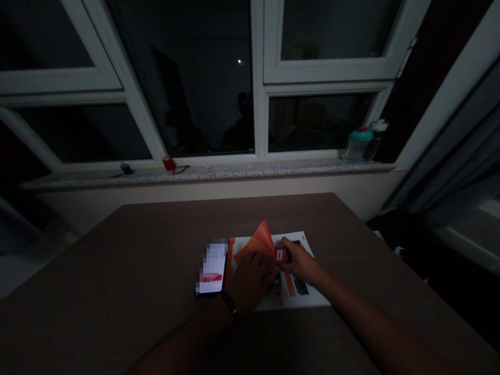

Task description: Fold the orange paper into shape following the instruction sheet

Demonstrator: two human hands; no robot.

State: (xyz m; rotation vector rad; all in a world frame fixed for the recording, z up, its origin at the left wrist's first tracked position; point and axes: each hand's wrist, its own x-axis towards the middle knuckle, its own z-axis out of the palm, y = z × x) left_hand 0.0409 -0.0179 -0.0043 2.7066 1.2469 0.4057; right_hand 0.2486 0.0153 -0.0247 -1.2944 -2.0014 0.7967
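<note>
Because the room is so dim, fine detail's hard to read, esp. around the fingers. The booklet [318, 296] lies open on the table [156, 234], w/ an orange sheet [265, 234] lifted into a peak near its middle. L hand [250, 278], w/ a dark wristband [229, 303], lies over the lower part of the sheet, fingers bent; can't tell if it's pinching the paper or just pressing. R hand [299, 260] has a small pink block [279, 255] gripped btwn thumb & fingers, right beside the sheet, above the facing page.

Main risk, prob.: a crease or tear in the sheet, if L hand presses down while R hand pulls or rubs against the raised fold. Uneven pressure could also skew the booklet, as nothing but the hands seems to steady it. The block's small, so a loose pinch might drop it onto the pages. Phone [213, 268] sits just beside the booklet's left edge, screen lit; a sideways swing of L hand or its wristband could knock it askew.
</note>
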